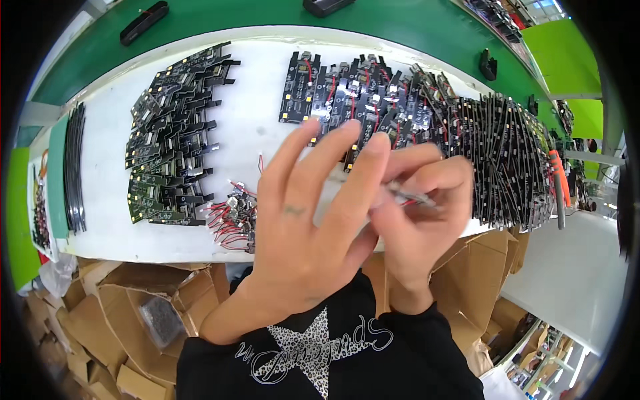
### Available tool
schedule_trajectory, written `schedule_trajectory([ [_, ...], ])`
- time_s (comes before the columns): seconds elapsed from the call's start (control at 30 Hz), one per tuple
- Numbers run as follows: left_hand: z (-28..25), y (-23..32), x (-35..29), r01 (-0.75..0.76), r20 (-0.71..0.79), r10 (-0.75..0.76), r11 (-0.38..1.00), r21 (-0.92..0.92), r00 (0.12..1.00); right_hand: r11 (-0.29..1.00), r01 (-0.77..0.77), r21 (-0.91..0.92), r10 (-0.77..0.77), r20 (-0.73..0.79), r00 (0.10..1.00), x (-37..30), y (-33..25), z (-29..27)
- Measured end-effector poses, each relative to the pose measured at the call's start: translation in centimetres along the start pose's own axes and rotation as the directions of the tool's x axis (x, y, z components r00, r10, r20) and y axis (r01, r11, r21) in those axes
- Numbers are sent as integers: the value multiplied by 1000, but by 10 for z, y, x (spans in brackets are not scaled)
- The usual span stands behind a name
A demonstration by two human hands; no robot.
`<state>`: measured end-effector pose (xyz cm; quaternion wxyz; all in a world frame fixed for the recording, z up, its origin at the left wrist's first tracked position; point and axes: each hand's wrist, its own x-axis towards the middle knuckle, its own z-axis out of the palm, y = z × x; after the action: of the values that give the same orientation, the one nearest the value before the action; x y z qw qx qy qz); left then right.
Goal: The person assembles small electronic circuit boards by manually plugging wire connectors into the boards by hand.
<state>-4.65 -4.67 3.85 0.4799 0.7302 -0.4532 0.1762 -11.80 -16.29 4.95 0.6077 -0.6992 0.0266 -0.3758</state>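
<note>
My left hand (pixel 307 227) is raised over the white worktop (pixel 247 113), fingers spread and blurred, its fingertips touching my right hand. My right hand (pixel 420 207) pinches a small part with red wires (pixel 408 196) between thumb and fingers; its shape is blurred. Just left of my hands lies a pile of small wired parts (pixel 232 219) with red leads. A row of black circuit boards (pixel 353 90) lies beyond my hands, and a dense stack of upright boards (pixel 503 157) stands to the right.
A spread of black boards (pixel 170 133) covers the left of the worktop, with a bundle of thin black strips (pixel 75 167) further left. Cardboard boxes (pixel 133 307) sit below the table edge. A green conveyor belt (pixel 267 17) runs behind. An orange-handled tool (pixel 559 180) lies at right.
</note>
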Motion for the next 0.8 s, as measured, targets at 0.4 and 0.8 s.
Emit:
schedule_trajectory([
  [0.4,-43,-22,-17,15,182,-28,997,72,983,963,-264,58,246,216,945,-22,7,16],
  [0.8,-80,-26,-21,-16,359,19,1000,-13,933,948,-167,-271,284,483,829,-7,-15,-1],
])
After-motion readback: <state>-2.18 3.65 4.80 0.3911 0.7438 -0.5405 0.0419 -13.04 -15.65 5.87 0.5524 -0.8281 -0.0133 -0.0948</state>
